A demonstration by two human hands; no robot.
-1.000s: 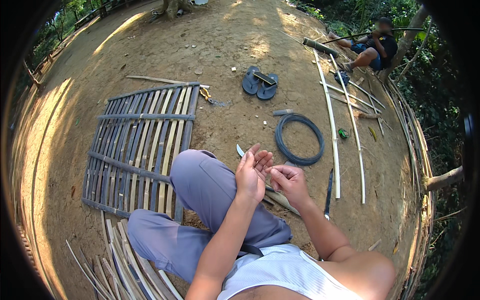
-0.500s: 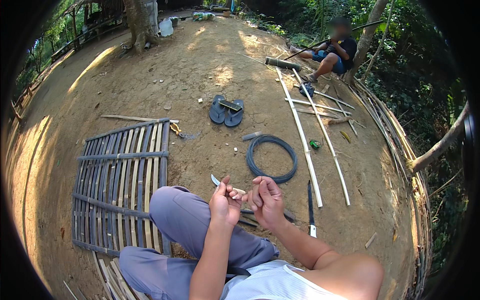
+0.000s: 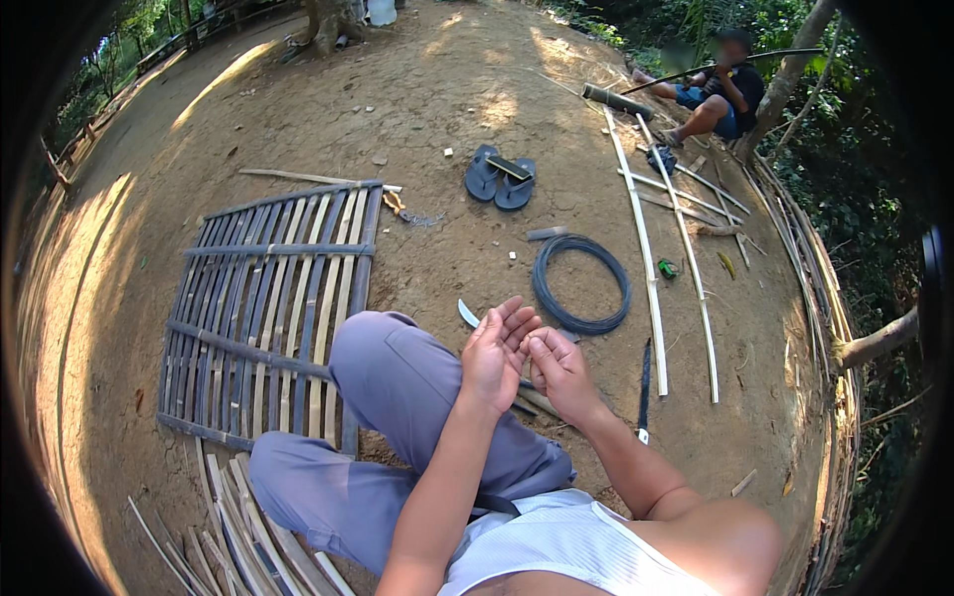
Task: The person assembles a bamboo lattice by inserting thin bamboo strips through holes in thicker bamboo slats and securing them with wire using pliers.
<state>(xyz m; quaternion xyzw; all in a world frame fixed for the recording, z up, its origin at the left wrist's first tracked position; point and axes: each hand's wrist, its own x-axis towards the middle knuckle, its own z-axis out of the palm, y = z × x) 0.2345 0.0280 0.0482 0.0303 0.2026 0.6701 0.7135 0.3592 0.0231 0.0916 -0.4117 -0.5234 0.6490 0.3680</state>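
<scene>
My left hand [image 3: 497, 353] is held palm up above my bent knee, its fingers stretched out. Close against its fingertips, my right hand [image 3: 562, 370] is closed in a pinch; anything between thumb and finger is too small to make out. Behind my left hand shows the curved blade of a knife [image 3: 467, 314], apparently on the ground, its handle hidden. Just beyond my hands lies a coil of dark wire [image 3: 542, 288]. To the left, a slatted bamboo panel [image 3: 278, 250] rests on the dirt beside my knee.
Sandals [image 3: 483, 179] lie ahead, with pliers [image 3: 396, 204] near the panel's corner. Long pale strips [image 3: 646, 263] and a long dark blade [image 3: 645, 382] lie right. Split bamboo [image 3: 263, 536] is at lower left. Another person [image 3: 730, 99] sits far right holding a long dark pole.
My left fingers have uncurled into a flat, raised palm. My right hand stays pinched, slightly lower beside it. The whole view has shifted, so ground objects appear farther right and higher.
</scene>
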